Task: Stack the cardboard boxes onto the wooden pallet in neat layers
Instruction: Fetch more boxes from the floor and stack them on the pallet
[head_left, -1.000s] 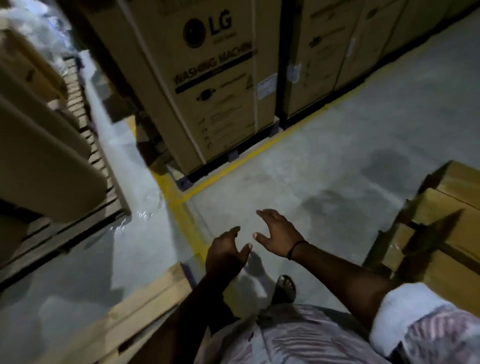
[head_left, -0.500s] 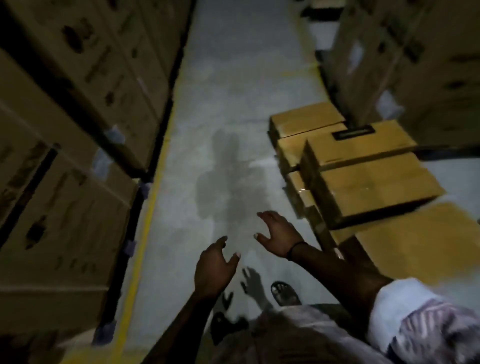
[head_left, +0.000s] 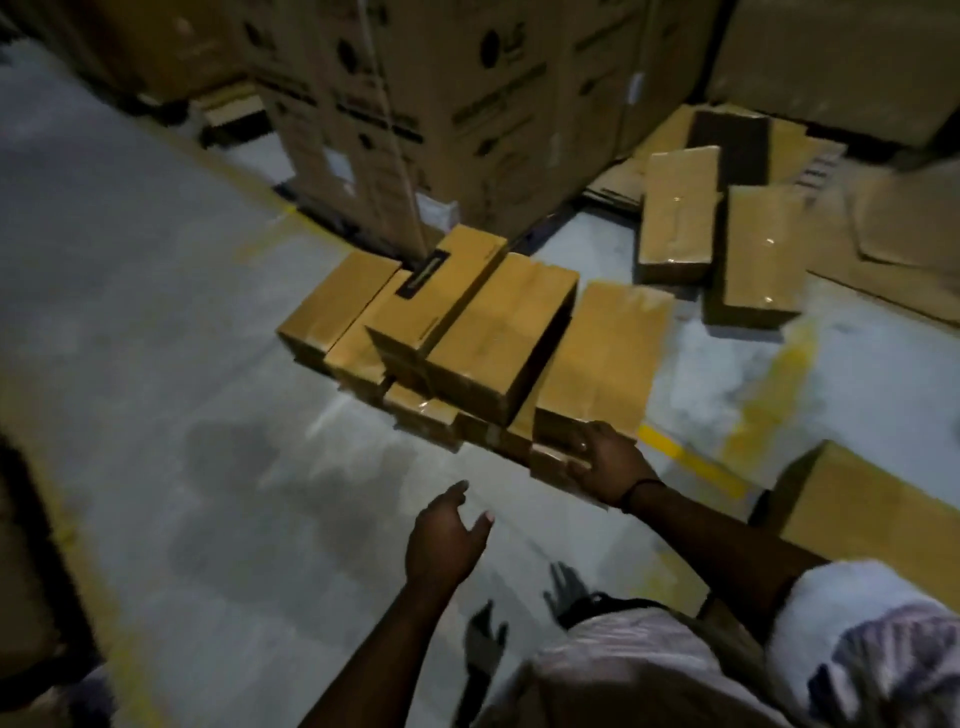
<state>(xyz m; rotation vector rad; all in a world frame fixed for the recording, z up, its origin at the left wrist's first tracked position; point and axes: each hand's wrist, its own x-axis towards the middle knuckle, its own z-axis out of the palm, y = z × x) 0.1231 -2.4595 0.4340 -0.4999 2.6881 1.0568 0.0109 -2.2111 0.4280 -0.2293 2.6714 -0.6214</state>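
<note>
Cardboard boxes (head_left: 498, 332) piled on floor (head_left: 208, 415); right hand (head_left: 605, 465) flat against pile's near end, left hand (head_left: 447, 538) spread, empty.

My right hand (head_left: 605, 462) hid a corner of the flat box (head_left: 602, 353); print on the tall cartons (head_left: 415, 119) was blurred (unreadable), the far-right box (head_left: 878, 504) cut by the edge.

Warehouse, storage aisle. Tall printed appliance cartons (head_left: 415, 104) stand in rows at 12 o'clock. Bare grey concrete floor (head_left: 156, 364) at 9 o'clock, marked with a painted yellow line (head_left: 675, 451) at 3 o'clock. Small taped cardboard boxes (head_left: 498, 338) piled loose on the floor, centre. Flattened cardboard sheets (head_left: 909, 223) spread at 2 o'clock. Lighting dim.
</note>
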